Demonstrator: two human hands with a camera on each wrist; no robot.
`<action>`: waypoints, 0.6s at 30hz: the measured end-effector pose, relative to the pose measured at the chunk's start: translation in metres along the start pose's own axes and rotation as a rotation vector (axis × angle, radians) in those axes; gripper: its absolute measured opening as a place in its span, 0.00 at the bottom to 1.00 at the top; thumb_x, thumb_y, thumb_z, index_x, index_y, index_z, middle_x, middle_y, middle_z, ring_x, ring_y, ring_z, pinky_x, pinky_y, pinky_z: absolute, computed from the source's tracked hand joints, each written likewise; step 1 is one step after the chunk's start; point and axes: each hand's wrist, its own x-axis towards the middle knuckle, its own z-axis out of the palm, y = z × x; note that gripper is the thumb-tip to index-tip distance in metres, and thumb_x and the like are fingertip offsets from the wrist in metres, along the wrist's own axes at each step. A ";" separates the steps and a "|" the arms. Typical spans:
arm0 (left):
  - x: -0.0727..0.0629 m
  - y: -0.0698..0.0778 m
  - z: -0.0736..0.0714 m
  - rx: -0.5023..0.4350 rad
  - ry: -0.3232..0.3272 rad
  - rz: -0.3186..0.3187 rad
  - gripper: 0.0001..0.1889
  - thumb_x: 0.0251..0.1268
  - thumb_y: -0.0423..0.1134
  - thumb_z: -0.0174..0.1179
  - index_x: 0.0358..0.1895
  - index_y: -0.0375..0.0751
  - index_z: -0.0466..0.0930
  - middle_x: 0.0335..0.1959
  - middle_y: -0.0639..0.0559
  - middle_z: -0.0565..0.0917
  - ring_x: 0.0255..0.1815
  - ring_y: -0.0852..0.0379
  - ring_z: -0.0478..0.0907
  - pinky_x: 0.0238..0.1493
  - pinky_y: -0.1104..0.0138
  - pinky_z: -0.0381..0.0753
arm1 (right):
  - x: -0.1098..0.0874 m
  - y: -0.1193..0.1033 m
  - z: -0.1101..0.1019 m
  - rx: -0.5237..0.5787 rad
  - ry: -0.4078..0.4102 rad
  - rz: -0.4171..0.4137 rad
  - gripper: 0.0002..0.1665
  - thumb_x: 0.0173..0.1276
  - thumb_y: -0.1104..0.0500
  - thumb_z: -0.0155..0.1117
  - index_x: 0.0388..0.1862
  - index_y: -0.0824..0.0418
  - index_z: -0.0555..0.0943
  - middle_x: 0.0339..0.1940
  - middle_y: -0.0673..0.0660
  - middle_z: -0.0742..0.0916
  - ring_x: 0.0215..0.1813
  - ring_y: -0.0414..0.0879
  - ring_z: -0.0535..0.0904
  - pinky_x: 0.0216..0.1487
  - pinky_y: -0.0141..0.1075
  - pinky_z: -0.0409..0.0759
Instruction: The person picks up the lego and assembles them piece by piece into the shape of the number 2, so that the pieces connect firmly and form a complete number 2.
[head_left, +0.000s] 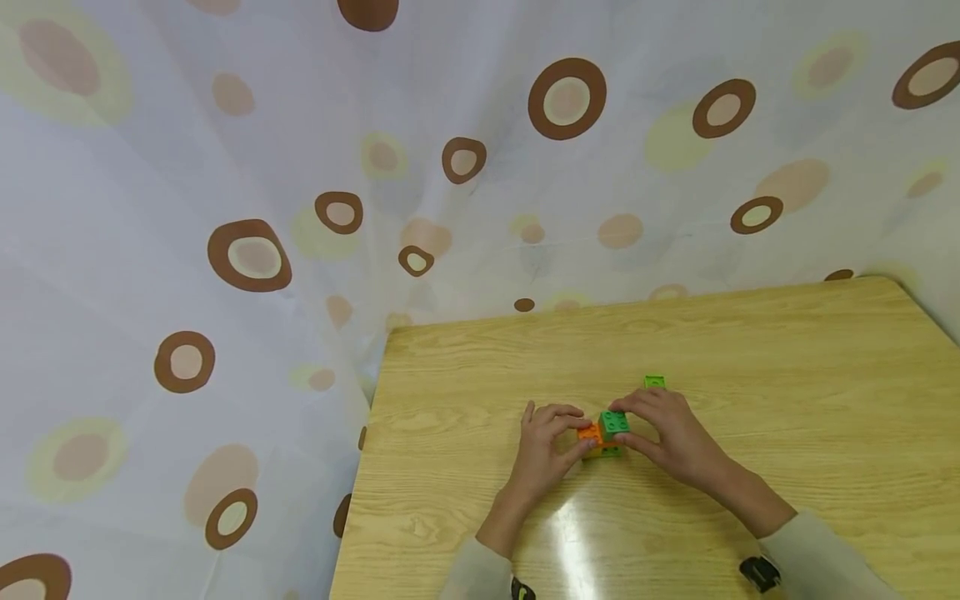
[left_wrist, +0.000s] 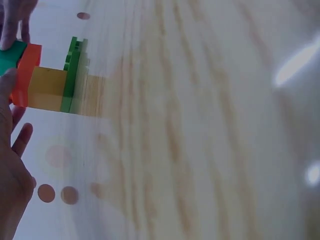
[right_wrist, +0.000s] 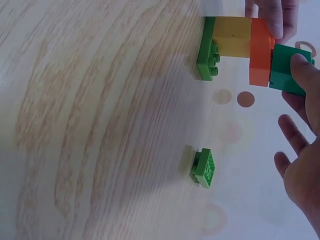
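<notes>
A small brick stack stands on the table: a flat green brick (right_wrist: 205, 52) at the bottom, a yellow brick (right_wrist: 232, 36) on it, and an orange brick (head_left: 587, 434) on top, jutting out to the right. My left hand (head_left: 545, 446) pinches the orange brick's left end between thumb and index finger. Between the thumb and fingers of my right hand (head_left: 675, 437) is a dark green brick (head_left: 613, 423), held on the orange brick's right end. Whether the two are fully joined I cannot tell. The left wrist view shows the left hand (left_wrist: 12, 175) only in part.
A loose light green brick (head_left: 655, 382) lies on the wooden table (head_left: 465, 375) beyond my right hand, tipped with its hollow side showing in the right wrist view. A patterned curtain (head_left: 487, 225) hangs behind the table and on its left.
</notes>
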 end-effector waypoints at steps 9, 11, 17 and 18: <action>0.001 -0.001 0.000 0.003 -0.004 -0.010 0.14 0.68 0.49 0.72 0.53 0.50 0.90 0.56 0.62 0.87 0.65 0.64 0.77 0.79 0.32 0.52 | 0.003 -0.002 -0.004 -0.063 -0.040 -0.053 0.28 0.57 0.63 0.84 0.57 0.62 0.86 0.54 0.54 0.88 0.54 0.52 0.85 0.53 0.55 0.84; 0.001 -0.002 0.001 0.019 0.012 0.011 0.14 0.68 0.49 0.73 0.52 0.51 0.90 0.54 0.64 0.87 0.64 0.63 0.78 0.77 0.30 0.53 | 0.004 -0.003 -0.004 -0.086 -0.046 -0.068 0.28 0.57 0.62 0.84 0.57 0.62 0.86 0.54 0.54 0.89 0.55 0.52 0.85 0.56 0.56 0.82; 0.003 -0.005 0.002 0.053 0.034 0.050 0.13 0.67 0.49 0.73 0.50 0.50 0.90 0.54 0.61 0.87 0.66 0.62 0.77 0.75 0.27 0.52 | 0.005 -0.003 -0.002 -0.132 -0.010 -0.133 0.29 0.52 0.62 0.86 0.54 0.61 0.86 0.51 0.53 0.90 0.55 0.54 0.85 0.60 0.63 0.76; 0.003 -0.005 0.002 0.063 0.036 0.055 0.13 0.67 0.49 0.73 0.50 0.50 0.91 0.55 0.60 0.87 0.66 0.61 0.77 0.75 0.27 0.52 | 0.005 -0.003 -0.001 -0.136 -0.006 -0.140 0.29 0.52 0.63 0.86 0.54 0.61 0.86 0.51 0.54 0.90 0.54 0.54 0.85 0.60 0.64 0.76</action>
